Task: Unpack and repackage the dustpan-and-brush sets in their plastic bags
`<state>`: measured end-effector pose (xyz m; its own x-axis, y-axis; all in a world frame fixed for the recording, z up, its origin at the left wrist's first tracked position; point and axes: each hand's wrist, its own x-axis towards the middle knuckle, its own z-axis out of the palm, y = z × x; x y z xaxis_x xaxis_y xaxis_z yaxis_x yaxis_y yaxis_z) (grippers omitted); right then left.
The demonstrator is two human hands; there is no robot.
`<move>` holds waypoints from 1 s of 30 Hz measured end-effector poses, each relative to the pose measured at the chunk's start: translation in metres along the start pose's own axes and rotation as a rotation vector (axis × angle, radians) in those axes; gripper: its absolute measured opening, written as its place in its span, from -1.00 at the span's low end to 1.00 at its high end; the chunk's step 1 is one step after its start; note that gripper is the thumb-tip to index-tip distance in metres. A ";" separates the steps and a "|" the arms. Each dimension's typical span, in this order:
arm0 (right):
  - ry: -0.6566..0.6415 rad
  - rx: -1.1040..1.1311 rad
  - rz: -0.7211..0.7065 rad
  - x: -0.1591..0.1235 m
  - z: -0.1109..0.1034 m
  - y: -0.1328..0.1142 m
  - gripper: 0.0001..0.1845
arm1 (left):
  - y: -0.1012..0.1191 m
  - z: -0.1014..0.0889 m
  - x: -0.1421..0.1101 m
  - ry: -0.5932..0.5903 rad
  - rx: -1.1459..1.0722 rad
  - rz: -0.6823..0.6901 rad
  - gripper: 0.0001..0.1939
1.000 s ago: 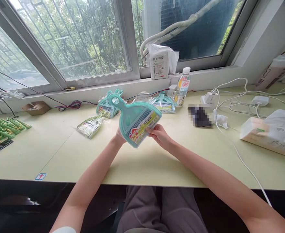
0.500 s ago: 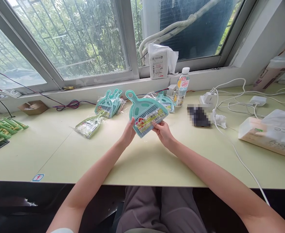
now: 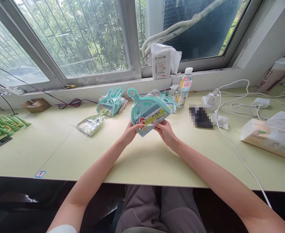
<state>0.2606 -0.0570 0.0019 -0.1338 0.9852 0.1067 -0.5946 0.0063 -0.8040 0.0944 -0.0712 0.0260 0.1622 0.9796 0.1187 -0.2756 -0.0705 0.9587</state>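
A teal dustpan and brush set (image 3: 148, 105) with a printed label is held up above the table between my two hands. My left hand (image 3: 130, 132) grips its lower left edge, the thumb lying over the front. At the lower right edge, my right hand (image 3: 166, 132) pinches the set between thumb and fingers. Behind it on the left lie several teal dustpan sets (image 3: 110, 103) in clear wrap, and a green dustpan set (image 3: 91, 123) rests closer to me. Partly hidden behind the held set is another teal one (image 3: 168, 101).
A bottle (image 3: 184, 87) stands near the sill, right of a tissue pack (image 3: 161, 63). Further right are a blurred dark object (image 3: 202, 117), white cables with a charger (image 3: 261, 103) and a tissue packet (image 3: 268, 136). Green stalk-like pieces (image 3: 5, 124) and a small cardboard box (image 3: 37, 106) lie left.
My left thumb has come over the front of the dustpan set, across its label. Both hands keep hold of it. The whole view has shifted slightly.
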 end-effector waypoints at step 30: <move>0.022 -0.031 -0.013 0.003 -0.003 0.004 -0.71 | -0.007 -0.001 0.001 -0.038 -0.052 -0.112 -0.56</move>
<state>0.2604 -0.0534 -0.0030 -0.1086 0.9885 0.1049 -0.5716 0.0242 -0.8202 0.0955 -0.0696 0.0196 0.2297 0.9730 0.0225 -0.3027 0.0494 0.9518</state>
